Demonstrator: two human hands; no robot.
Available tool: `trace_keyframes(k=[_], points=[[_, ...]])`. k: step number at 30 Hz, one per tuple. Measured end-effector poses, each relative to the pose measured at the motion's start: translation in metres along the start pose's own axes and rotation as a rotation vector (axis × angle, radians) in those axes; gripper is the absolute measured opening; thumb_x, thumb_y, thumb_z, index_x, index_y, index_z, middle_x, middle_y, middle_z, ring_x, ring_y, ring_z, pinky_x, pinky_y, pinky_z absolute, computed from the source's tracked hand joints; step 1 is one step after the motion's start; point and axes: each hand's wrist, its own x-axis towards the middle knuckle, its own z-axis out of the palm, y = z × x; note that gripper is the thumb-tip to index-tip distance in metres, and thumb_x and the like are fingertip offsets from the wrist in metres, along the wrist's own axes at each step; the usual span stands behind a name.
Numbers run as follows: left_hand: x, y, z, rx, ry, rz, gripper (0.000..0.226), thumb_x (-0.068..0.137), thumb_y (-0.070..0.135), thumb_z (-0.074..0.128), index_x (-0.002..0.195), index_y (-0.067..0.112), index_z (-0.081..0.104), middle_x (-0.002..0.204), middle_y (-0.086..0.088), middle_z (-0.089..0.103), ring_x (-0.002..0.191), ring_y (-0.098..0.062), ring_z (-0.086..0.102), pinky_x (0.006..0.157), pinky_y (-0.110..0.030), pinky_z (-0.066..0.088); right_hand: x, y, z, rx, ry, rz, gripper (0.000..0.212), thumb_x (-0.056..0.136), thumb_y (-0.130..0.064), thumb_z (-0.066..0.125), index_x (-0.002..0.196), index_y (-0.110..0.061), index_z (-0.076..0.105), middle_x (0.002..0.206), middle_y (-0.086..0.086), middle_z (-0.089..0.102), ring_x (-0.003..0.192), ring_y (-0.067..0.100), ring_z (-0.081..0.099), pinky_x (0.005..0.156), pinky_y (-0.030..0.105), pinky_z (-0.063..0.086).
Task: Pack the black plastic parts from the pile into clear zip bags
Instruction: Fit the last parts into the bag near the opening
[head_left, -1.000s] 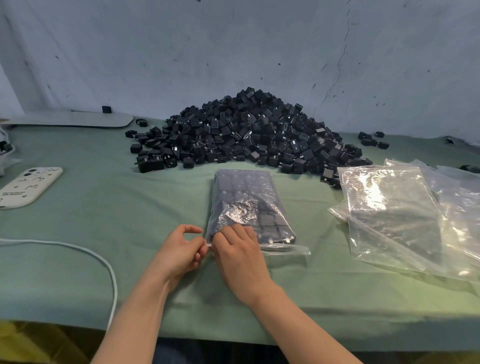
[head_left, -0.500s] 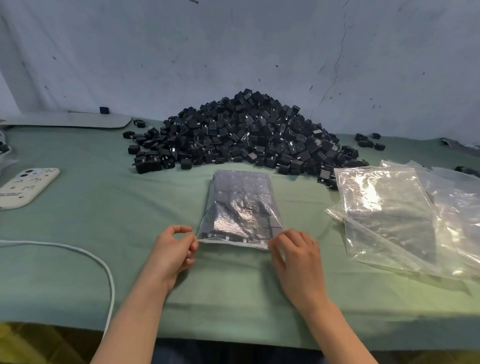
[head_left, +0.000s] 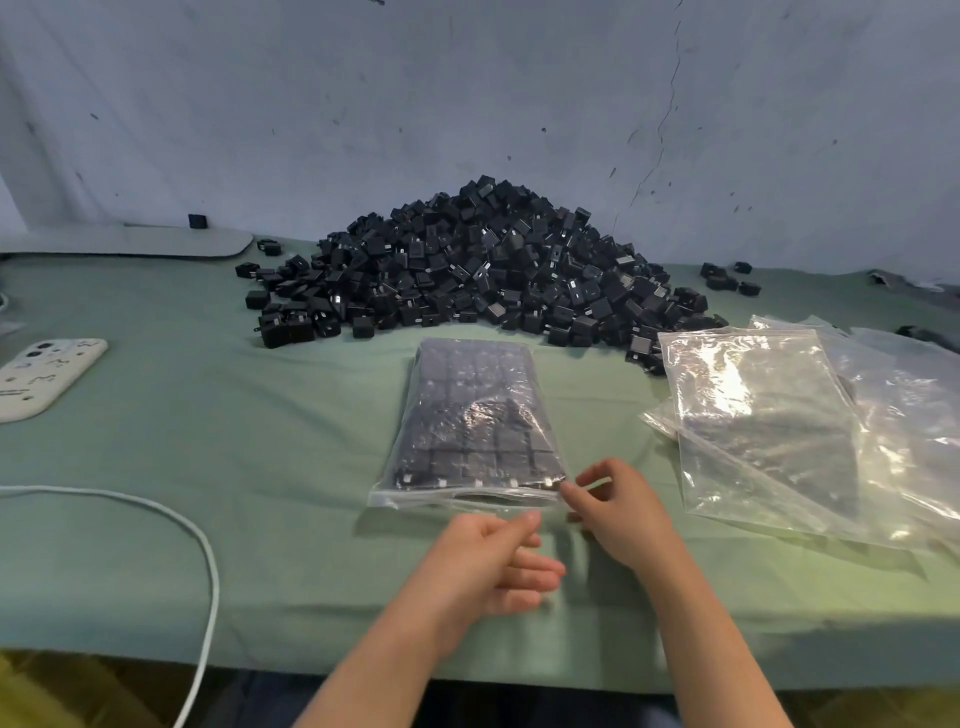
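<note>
1. The right hand (head_left: 618, 512) is pinching the filled bag (head_left: 478, 415) at its near right corner; the left hand (head_left: 488, 564) is hovering beside it, fingers loose, holding nothing.
2. The bag is lying flat on the desk (head_left: 156, 441), apparently being sealed.
3. A large pile (head_left: 493, 270) and empty bags (head_left: 769, 415) are waiting; most of the packing appears undone.

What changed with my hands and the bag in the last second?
The left hand let go of the filled bag and moved right, open below its mouth. The right hand slid along the mouth to the right corner. The pile and empty bags stayed put.
</note>
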Motion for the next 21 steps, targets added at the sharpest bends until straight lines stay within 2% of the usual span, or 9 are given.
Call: trace_keyframes(k=[2,3,5,7,9,12,16,19,21], points=[[0.004,-0.004,0.010,-0.310,-0.017,-0.087,0.036,0.091,0.025,0.060,0.105,-0.006,0.051,0.092,-0.025,0.069,0.069,-0.021,0.072,0.049,-0.023,0.054,0.005,-0.001,-0.002,0.140,-0.020,0.040,0.015,0.086,-0.012,0.066,0.092,-0.010,0.052,0.071,0.006,0.065,0.056,0.018,0.058,0.065,0.033,0.051],[0.006,-0.004,0.013,-0.431,-0.016,-0.116,0.039,0.091,0.023,0.061,0.108,-0.009,0.048,0.094,-0.028,0.067,0.071,-0.025,0.072,0.049,-0.025,0.056,0.006,-0.001,-0.003,0.214,-0.023,0.065,0.016,0.084,-0.006,0.065,0.092,-0.008,0.052,0.069,0.008,0.063,0.052,0.017,0.054,0.057,0.029,0.048],[0.012,-0.002,0.020,-0.599,-0.019,-0.129,0.036,0.092,0.019,0.059,0.109,-0.009,0.045,0.086,-0.030,0.067,0.066,-0.029,0.071,0.049,-0.026,0.057,0.007,0.000,-0.003,0.382,-0.036,0.127,0.018,0.083,0.001,0.064,0.092,-0.007,0.050,0.069,0.012,0.060,0.052,0.017,0.051,0.050,0.024,0.045],[0.020,0.001,0.025,-0.674,0.011,-0.112,0.029,0.093,0.018,0.057,0.105,-0.007,0.046,0.076,-0.028,0.068,0.060,-0.028,0.070,0.048,-0.026,0.057,0.007,0.001,-0.002,0.497,-0.050,0.174,0.019,0.082,0.005,0.063,0.089,-0.008,0.051,0.071,0.014,0.058,0.055,0.018,0.052,0.053,0.025,0.047],[0.028,0.004,0.028,-0.686,0.052,-0.099,0.023,0.095,0.016,0.054,0.101,-0.005,0.047,0.072,-0.026,0.068,0.052,-0.025,0.068,0.045,-0.024,0.055,0.008,0.001,-0.002,0.560,-0.054,0.193,0.019,0.082,0.007,0.062,0.087,-0.008,0.051,0.069,0.013,0.057,0.057,0.019,0.051,0.057,0.027,0.046],[0.038,0.005,0.031,-0.649,0.114,-0.096,0.014,0.096,0.014,0.052,0.095,0.000,0.051,0.070,-0.020,0.063,0.040,-0.016,0.062,0.038,-0.019,0.050,0.010,0.000,-0.001,0.613,-0.056,0.196,0.019,0.082,0.009,0.059,0.088,-0.007,0.051,0.064,0.011,0.054,0.053,0.018,0.048,0.053,0.026,0.043],[0.049,0.008,0.035,-0.582,0.202,-0.108,0.016,0.096,0.008,0.051,0.083,0.000,0.055,0.068,-0.011,0.057,0.034,-0.004,0.054,0.034,-0.014,0.044,0.012,0.000,0.000,0.664,-0.059,0.190,0.019,0.081,0.009,0.059,0.092,-0.005,0.052,0.061,0.008,0.055,0.045,0.013,0.048,0.052,0.025,0.041],[0.052,0.011,0.038,-0.540,0.249,-0.086,0.014,0.094,0.000,0.048,0.084,-0.001,0.058,0.056,-0.006,0.058,0.032,-0.001,0.051,0.033,-0.013,0.042,0.011,0.001,0.001,0.580,-0.055,0.168,0.021,0.081,0.000,0.064,0.095,-0.009,0.053,0.057,0.002,0.059,0.042,0.009,0.048,0.046,0.020,0.043],[0.051,0.011,0.038,-0.521,0.254,-0.066,0.019,0.093,-0.003,0.048,0.076,-0.001,0.057,0.047,-0.003,0.058,0.034,-0.001,0.053,0.035,-0.012,0.044,0.010,0.001,0.002,0.505,-0.071,0.149,0.024,0.081,-0.007,0.069,0.098,-0.011,0.052,0.058,0.000,0.061,0.046,0.009,0.049,0.046,0.019,0.044]])
